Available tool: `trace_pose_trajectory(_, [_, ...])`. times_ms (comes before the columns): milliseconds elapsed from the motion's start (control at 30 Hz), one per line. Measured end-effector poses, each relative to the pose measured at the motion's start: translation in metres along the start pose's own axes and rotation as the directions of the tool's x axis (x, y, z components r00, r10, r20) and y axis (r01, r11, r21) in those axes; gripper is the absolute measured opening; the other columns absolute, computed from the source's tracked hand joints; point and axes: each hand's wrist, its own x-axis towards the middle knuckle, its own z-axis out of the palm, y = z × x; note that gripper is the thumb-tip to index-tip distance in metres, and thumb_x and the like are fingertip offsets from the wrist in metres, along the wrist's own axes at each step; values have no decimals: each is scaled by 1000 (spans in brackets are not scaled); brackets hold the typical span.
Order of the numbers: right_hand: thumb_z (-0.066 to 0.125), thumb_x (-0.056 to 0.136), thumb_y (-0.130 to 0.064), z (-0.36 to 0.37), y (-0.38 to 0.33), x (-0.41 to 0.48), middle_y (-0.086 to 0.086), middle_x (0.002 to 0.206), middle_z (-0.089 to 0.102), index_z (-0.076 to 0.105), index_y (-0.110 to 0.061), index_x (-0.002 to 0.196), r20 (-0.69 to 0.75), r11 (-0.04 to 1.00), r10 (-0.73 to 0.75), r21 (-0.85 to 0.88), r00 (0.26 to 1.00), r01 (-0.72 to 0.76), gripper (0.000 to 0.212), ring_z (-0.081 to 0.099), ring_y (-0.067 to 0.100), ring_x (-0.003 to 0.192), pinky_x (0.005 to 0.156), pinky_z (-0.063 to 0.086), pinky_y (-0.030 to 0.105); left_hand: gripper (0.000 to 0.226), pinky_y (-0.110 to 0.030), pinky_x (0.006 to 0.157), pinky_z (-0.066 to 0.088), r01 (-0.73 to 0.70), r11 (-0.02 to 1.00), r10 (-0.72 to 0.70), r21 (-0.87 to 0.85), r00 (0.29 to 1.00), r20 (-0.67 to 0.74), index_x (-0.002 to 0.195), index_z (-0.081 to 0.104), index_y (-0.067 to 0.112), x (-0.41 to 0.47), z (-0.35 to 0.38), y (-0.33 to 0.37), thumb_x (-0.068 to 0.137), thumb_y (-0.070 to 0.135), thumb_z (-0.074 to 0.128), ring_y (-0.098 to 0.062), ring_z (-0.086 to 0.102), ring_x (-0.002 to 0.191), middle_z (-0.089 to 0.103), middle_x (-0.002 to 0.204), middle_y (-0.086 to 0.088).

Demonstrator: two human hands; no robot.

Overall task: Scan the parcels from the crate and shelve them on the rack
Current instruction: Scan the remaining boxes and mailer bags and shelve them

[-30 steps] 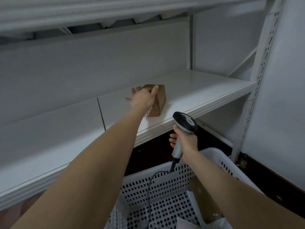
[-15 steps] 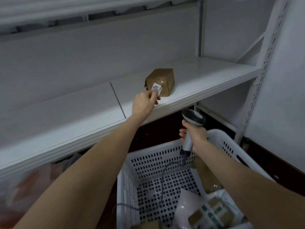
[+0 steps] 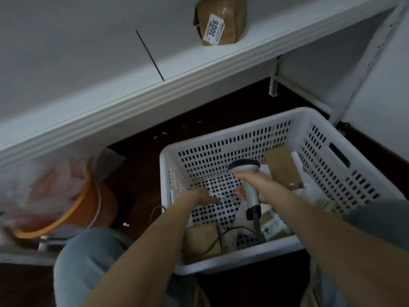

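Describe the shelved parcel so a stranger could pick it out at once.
Find the white rack shelf above the white crate. Near its front edge stands a brown paper-wrapped parcel. It is the only parcel on that shelf, and its white tag reads 3005.

Brown parcel (image 3: 230, 16) tagged 3005 stands on rack (image 3: 199, 69); other parcels (image 3: 281, 167) in white crate (image 3: 243, 257).

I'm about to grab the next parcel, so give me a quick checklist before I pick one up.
1. Tagged brown parcel on rack shelf: ok, its 3005 tag faces out.
2. Left hand free: ok, open and empty inside the white crate.
3. Barcode scanner ready: ok, right hand grips its handle.
4. Parcels left in crate: ok, several visible.
5. Scanner cable clear: not ok, it seems to cross the near brown parcel.
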Motion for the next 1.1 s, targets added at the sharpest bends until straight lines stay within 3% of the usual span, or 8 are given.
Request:
trace_pose_trajectory(167, [71, 89, -28, -1, 21, 34, 17, 88, 68, 54, -5, 121, 57, 995, 94, -27, 994, -92, 43, 67, 22, 66, 52, 53, 30, 90, -41, 116, 21, 155, 988, -150, -21, 976, 158, 151, 22, 9, 38, 57, -4, 88, 73, 33, -29, 24, 144, 20, 159, -11])
trace_pose_trajectory(300, [72, 88, -26, -5, 28, 54, 18, 87, 67, 56, -5, 115, 51, 995, 98, 10, 994, -98, 38, 66, 22, 64, 57, 56, 31, 79, -38, 116, 17, 229, 958, -199, -172, 964, 179, 152, 17, 8, 49, 71, -8, 95, 60, 36, -27, 18, 146, 16, 159, -12])
trace_pose_trajectory(533, [71, 89, -26, -8, 41, 69, 16, 87, 66, 56, -9, 105, 89, 988, 147, 38, 985, -150, 28, 66, 20, 65, 55, 56, 29, 84, -38, 108, 32, 345, 907, -264, -241, 913, 311, 148, 27, 11, 66, 62, -14, 86, 59, 57, -31, 30, 138, 27, 153, -14])
trace_pose_trajectory(633, [71, 88, -26, -10, 44, 70, 16, 88, 67, 56, -10, 101, 92, 985, 157, 56, 983, -163, 26, 66, 20, 65, 58, 57, 29, 64, -32, 91, 36, 363, 878, -271, -312, 914, 302, 136, 40, 11, 59, 63, -12, 89, 50, 56, -29, 44, 119, 47, 130, -13])
trace_pose_trajectory(800, [71, 88, -28, -14, 44, 66, 16, 90, 68, 56, -9, 105, 81, 985, 151, 69, 985, -156, 30, 67, 20, 65, 52, 56, 28, 54, -38, 104, 40, 251, 821, -174, -513, 966, 193, 121, 51, 9, 56, 46, -1, 88, 53, 55, -27, 51, 111, 54, 126, -11])
trace_pose_trajectory(900, [72, 87, -30, -15, 37, 56, 17, 97, 65, 54, -6, 116, 43, 986, 133, 93, 990, -136, 42, 64, 24, 71, 59, 56, 34, 56, -39, 101, 43, 126, 783, -185, -609, 982, -34, 114, 52, 10, 51, 18, 13, 83, 57, 58, -29, 54, 109, 58, 120, -13])
trace_pose_trajectory(1000, [71, 88, -31, -18, 26, 45, 15, 97, 58, 48, -8, 119, -16, 981, 79, 177, 997, -75, 45, 61, 27, 80, 63, 55, 39, 97, -50, 108, 33, 19, 852, -208, -523, 929, -306, 137, 44, 22, 38, -14, 26, 59, 80, 42, -35, 44, 126, 50, 138, -12])
trace_pose_trajectory(1100, [71, 87, -33, -22, 11, 31, 17, 107, 56, 46, -12, 117, -89, 951, -5, 308, 996, 33, 44, 59, 34, 102, 81, 55, 45, 90, -54, 111, 25, -177, 872, -118, -457, 830, -546, 147, 31, 28, 3, -37, 41, 71, 76, 43, -35, 28, 137, 34, 150, -9])
